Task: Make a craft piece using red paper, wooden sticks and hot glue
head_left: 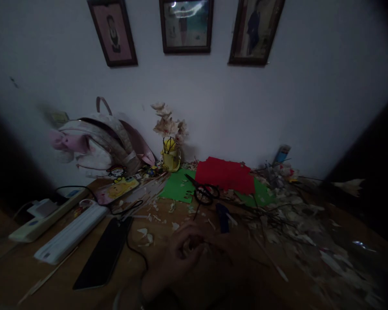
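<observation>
My left hand is over the near middle of the wooden table, its fingers curled into a pinch. Something small and pale shows between the fingers, too dim to name. A thin dark stem stands out just above the knuckles; whether it is held I cannot tell. Right of this hand, deep shadow hides my right hand, and its fingers cannot be made out. Beyond lie black-handled scissors on green paper and red paper. A dark blue object rests nearer, to the right.
Leftward are a black phone, a white oblong block, a power strip and a pink-white backpack. Paper flowers stand in a yellow holder by the wall. Pale scraps cover the right side.
</observation>
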Motion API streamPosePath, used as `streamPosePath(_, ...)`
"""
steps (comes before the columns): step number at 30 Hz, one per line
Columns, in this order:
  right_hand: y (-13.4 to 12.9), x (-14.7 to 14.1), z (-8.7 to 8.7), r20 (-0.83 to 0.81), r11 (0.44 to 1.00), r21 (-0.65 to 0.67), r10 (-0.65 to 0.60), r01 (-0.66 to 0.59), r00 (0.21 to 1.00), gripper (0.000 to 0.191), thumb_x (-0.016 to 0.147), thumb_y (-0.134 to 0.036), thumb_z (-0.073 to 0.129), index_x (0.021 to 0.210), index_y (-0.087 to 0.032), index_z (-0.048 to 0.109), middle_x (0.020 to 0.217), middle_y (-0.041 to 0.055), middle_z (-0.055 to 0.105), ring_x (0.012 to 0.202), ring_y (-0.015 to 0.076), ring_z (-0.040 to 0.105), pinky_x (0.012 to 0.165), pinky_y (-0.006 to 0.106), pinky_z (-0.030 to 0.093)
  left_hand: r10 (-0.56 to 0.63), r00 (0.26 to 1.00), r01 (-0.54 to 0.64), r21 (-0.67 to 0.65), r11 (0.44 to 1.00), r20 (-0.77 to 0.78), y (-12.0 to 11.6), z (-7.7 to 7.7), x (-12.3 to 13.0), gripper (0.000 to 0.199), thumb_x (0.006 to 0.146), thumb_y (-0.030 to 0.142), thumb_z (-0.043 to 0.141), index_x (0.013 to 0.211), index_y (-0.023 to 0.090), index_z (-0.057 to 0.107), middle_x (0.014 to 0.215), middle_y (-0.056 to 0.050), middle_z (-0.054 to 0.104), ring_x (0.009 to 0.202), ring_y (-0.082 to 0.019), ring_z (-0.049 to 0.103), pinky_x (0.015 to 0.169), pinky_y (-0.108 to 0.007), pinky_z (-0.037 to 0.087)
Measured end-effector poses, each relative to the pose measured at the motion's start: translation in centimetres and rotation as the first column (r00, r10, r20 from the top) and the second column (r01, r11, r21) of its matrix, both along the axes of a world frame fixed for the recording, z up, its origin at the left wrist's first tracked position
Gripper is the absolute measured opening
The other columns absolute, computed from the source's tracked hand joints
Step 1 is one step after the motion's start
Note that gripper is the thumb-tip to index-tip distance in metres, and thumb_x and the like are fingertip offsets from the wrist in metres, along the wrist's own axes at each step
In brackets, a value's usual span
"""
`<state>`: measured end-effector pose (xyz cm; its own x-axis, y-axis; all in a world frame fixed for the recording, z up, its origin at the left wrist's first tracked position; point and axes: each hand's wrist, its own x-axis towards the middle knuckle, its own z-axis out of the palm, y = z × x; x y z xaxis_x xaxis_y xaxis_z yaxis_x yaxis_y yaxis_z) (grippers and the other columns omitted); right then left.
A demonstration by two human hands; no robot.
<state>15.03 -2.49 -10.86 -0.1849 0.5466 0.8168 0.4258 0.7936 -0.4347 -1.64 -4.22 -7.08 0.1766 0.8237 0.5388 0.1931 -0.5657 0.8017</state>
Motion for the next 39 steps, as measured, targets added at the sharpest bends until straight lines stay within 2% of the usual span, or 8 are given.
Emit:
streamPosePath(10,0.5,-0.2,-0.5,-0.044,1.0,-0.023,0.02,-0.021,0.999,0.02,0.082,-0.025,0.053,0.089,-0.032,0.07,0.072,-0.0005,0.07,0.061,0.0166,0.066,0.051,0.026,0.054,0.074,0.997,-0.074,0.011,0.997,-0.006,-0.2,0.3,-0.1,0.01,0.08,0.026,0.058,0.081,0.019,0.065,0.074,-0.004,0.062,0.072,-0.016,0.059,0.065,-0.023,0.045)
streamPosePath(17,-0.1,-0.1,0.3,-0.095,0.999,-0.016,-0.037,0.035,0.995,0.027,0.078,-0.018,0.056,0.099,-0.032,0.066,0.081,0.0006,0.07,0.071,0.0179,0.066,0.06,0.028,0.055,0.107,0.991,-0.09,-0.194,0.977,0.078,0.2,0.2,0.4,0.014,0.076,0.03,0.062,0.084,0.02,0.066,0.077,-0.003,0.061,0.07,-0.015,0.056,0.063,-0.023,0.044)
streamPosePath(20,-0.1,-0.1,0.4,-0.106,0.998,-0.017,-0.063,0.061,0.992,0.026,0.078,-0.017,0.057,0.098,-0.032,0.066,0.078,0.0007,0.069,0.069,0.0176,0.066,0.057,0.027,0.054,0.154,0.976,-0.112,-0.251,0.962,0.153,0.3,0.4,0.8,0.013,0.072,0.03,0.064,0.075,0.018,0.062,0.07,0.0,0.056,0.063,-0.013,0.052,0.058,-0.022,0.041)
streamPosePath(23,0.1,-0.2,0.4,-0.109,0.997,-0.018,-0.074,0.073,0.991,0.021,0.078,-0.018,0.057,0.091,-0.031,0.067,0.075,0.0006,0.068,0.068,0.018,0.065,0.057,0.028,0.053,0.171,0.973,-0.132,-0.234,0.963,0.154,0.2,0.7,1.0,0.015,0.072,0.028,0.063,0.064,0.017,0.057,0.065,0.0,0.053,0.062,-0.013,0.05,0.057,-0.022,0.039)
streamPosePath(28,0.1,-0.3,0.4,-0.099,0.997,-0.014,-0.08,0.079,0.992,0.013,0.083,-0.024,0.054,0.087,-0.025,0.066,0.076,0.0022,0.067,0.07,0.0163,0.064,0.061,0.03,0.052,0.178,0.978,-0.154,-0.204,0.967,0.106,0.0,1.1,1.0,0.012,0.073,0.025,0.062,0.065,0.018,0.058,0.065,-0.001,0.054,0.062,-0.014,0.05,0.058,-0.022,0.039)
streamPosePath(33,0.3,-0.2,0.3,-0.079,0.998,-0.009,-0.057,0.056,0.995,0.023,0.087,-0.036,0.051,0.088,-0.017,0.063,0.079,0.0024,0.066,0.07,0.0119,0.061,0.065,0.029,0.051,0.189,0.979,-0.172,-0.187,0.967,0.076,0.2,0.8,0.9,0.013,0.073,0.027,0.062,0.064,0.017,0.058,0.063,0.0,0.053,0.059,-0.014,0.049,0.055,-0.022,0.038)
streamPosePath(37,0.3,-0.6,-0.2,-0.121,0.997,-0.002,-0.075,0.076,0.99,0.012,0.084,-0.025,0.053,0.086,-0.022,0.065,0.076,0.0021,0.067,0.068,0.0143,0.062,0.06,0.028,0.05,0.173,0.983,-0.158,-0.191,0.969,0.064,0.2,0.7,0.8,0.013,0.073,0.025,0.061,0.063,0.018,0.057,0.063,0.0,0.051,0.059,-0.013,0.047,0.057,-0.022,0.037)
streamPosePath(39,0.2,-0.8,-0.4,-0.155,0.994,-0.006,-0.108,0.109,0.982,0.015,0.082,-0.019,0.052,0.086,-0.026,0.065,0.075,0.0024,0.067,0.068,0.0168,0.062,0.059,0.03,0.049,0.166,0.983,-0.147,-0.201,0.969,0.082,0.2,0.6,0.8,0.012,0.072,0.025,0.061,0.064,0.018,0.057,0.064,0.001,0.051,0.061,-0.013,0.047,0.057,-0.022,0.037)
